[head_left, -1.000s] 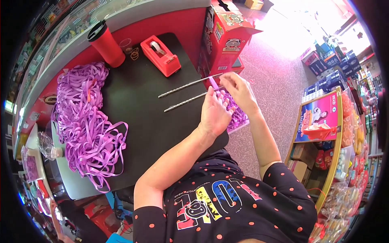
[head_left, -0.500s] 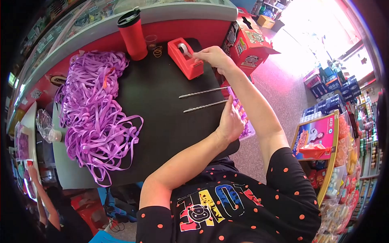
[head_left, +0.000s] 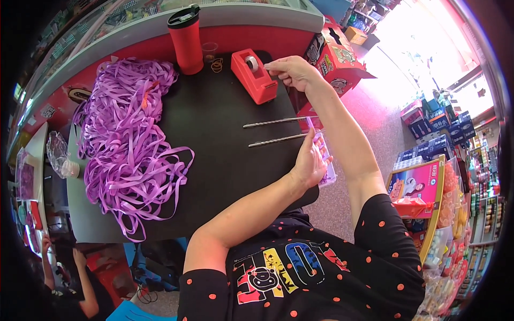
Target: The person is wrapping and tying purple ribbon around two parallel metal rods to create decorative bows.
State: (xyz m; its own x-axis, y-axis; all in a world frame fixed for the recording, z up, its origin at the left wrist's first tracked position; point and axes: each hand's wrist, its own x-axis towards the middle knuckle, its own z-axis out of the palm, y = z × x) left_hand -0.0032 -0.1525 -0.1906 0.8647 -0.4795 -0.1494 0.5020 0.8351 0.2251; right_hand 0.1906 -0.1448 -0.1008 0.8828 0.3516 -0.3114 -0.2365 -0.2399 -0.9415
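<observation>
Purple ribbon strip [head_left: 309,123] crosses the metal rods [head_left: 271,122] near the tabletop's [head_left: 219,176] right edge, by your left hand [head_left: 309,165], grip unclear; your right hand [head_left: 293,71] pinches beside the tape dispenser [head_left: 260,88]. Slack left hold could let it slip.

A pale-rimmed counter [head_left: 257,19] with a red front [head_left: 281,41] ran along the far side of the black table [head_left: 214,166]. To the table's right, speckled floor [head_left: 334,214] stretched toward glaring white light [head_left: 409,51]; a gold-edged display stand [head_left: 438,206] and, farther off, stocked shelves [head_left: 488,216] stood on that same side.
</observation>
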